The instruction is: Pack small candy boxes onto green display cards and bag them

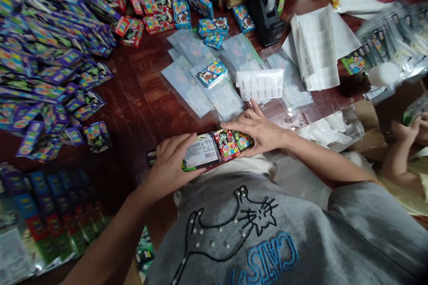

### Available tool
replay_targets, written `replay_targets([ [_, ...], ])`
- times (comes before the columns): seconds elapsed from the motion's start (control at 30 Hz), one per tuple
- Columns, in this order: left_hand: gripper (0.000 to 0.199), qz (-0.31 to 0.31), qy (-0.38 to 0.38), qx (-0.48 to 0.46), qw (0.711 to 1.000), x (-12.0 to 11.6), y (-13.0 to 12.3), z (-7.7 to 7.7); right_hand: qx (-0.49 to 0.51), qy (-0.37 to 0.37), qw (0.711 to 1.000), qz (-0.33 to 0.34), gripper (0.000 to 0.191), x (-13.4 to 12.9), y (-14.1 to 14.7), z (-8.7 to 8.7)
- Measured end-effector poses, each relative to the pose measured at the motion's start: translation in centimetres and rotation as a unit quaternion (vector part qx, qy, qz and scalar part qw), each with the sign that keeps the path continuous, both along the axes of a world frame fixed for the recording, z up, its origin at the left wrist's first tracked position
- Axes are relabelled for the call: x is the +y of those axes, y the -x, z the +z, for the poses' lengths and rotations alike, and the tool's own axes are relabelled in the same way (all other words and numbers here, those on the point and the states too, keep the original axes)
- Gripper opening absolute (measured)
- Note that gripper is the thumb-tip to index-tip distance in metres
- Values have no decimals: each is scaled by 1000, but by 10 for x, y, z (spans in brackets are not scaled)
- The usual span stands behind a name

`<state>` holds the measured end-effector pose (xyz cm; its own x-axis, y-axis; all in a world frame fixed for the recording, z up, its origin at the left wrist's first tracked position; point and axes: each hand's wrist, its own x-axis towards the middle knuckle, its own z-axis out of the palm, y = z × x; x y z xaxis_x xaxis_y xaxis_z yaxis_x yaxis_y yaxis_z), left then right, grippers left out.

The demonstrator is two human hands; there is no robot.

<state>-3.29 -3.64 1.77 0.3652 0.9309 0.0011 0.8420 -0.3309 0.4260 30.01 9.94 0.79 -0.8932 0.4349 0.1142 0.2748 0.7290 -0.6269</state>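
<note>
At the table's front edge, my left hand [172, 158] grips a flat pack with a white barcode label [201, 150], thumb along its near side and fingers over its far side. My right hand [259, 129] is closed round a small green box [243, 140] at the other end of the row. Between my hands lies a small red box [226, 144] with bright round prints, beside the label. Whether the boxes are inside the pack's clear wrapping I cannot tell. Just beyond my right fingers is a sheet of round stickers [261, 84].
Clear bags [190, 89] and a blue box [212, 72] lie ahead. Purple boxes [53, 75] are heaped left; red boxes [157, 9] stand behind. A tape dispenser [265, 13], label sheets [314, 49] and filled packs [397, 35] are right. Another person's hand [406, 131] shows at the right edge.
</note>
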Motion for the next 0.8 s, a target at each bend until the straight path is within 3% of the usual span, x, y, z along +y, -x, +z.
replay_targets([
  [0.23,88,19,-6,-17,1000,-3,-14,0,-17,-11,999,-31,96,9,9,1],
  [0.43,89,139,-18,4,990,-1,-22,-6,-42,-55,994,-82,91,5,13,7],
  [0.53,90,163,-8,3,987,1,-15,-4,-51,-45,995,-74,92,0,10,9],
  [0.63,89,129,0,-6,992,6,-4,1,-39,-16,999,-26,94,3,6,8],
  [0.8,88,1,33,-16,999,11,3,9,-17,25,999,19,101,17,5,13],
])
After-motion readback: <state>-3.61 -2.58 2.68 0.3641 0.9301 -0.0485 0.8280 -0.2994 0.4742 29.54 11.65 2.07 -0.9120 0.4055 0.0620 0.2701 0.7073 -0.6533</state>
